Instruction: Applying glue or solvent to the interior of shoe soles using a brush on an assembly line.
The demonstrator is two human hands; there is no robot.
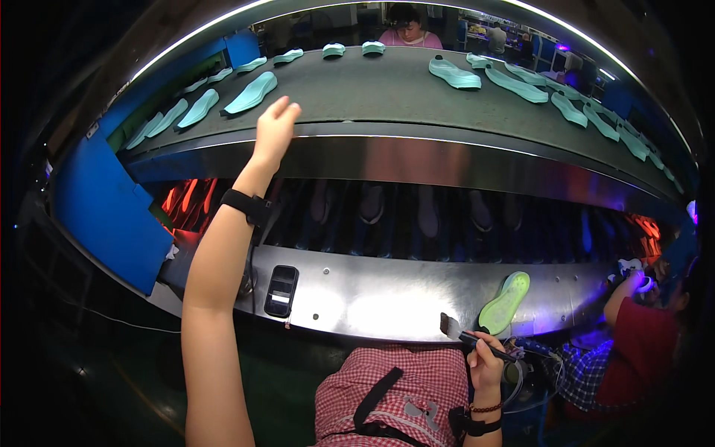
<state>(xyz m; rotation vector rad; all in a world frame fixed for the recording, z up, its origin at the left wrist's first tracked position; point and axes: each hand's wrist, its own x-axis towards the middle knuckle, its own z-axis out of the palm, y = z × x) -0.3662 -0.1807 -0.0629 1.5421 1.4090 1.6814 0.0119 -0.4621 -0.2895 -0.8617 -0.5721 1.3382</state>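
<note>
- Left forearm (212,335) nearest the camera, black wristband (248,207) on it; cut off by lower edge.
- Brush (468,337): in front of the metal ledge (372,294), bristles pointing up-left, long axis running lower right to upper left; handle partly covered by fingers.
- Right hand (485,361): gripping the brush handle, fingers wrapped round it.
- Yellow-green sole (506,302): on the ledge just beyond the right hand, long axis slanting lower left to upper right; toe or heel end hard to tell.
- Left hand (277,128): fingers half bent and parted, palm hidden; over the belt's near edge.
- Teal sole (253,92): on the dark belt (357,89), nearest the left hand, long axis also lower left to upper right; contact unclear.
- More teal soles (454,74) along the belt; outermost ones small, bent by the lens.
- Black device (281,290) on the ledge, left part.
- Shoes (371,203) under the belt: dim, details lost.
- Co-worker (644,346) at right: partly lost in shadow.
</note>
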